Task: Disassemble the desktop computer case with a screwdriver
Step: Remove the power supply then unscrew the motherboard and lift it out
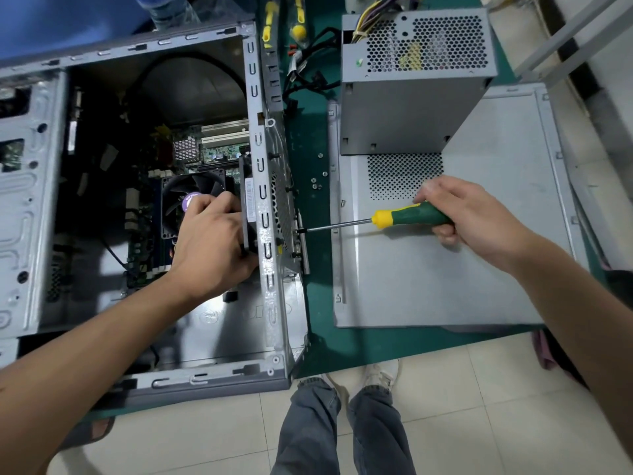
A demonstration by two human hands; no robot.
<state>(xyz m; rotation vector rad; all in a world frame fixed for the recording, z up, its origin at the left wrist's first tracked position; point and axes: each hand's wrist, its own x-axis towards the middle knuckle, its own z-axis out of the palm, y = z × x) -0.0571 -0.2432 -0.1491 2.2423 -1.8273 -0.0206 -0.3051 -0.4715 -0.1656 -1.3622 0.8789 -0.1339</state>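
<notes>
Green-handled screwdriver [394, 219] sits gripped in the right hand [469, 214], tip against the rear panel of the open computer case [270, 234] on the worktop [315, 138]; the left hand [212, 245] curls round a black fan [246, 207] inside

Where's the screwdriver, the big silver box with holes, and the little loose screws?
screwdriver [416, 216]: head view, on its green handle.
power supply box [407, 114]: head view, on its plain grey side.
loose screws [315, 186]: head view, on a small pair lying on the green mat.
</notes>
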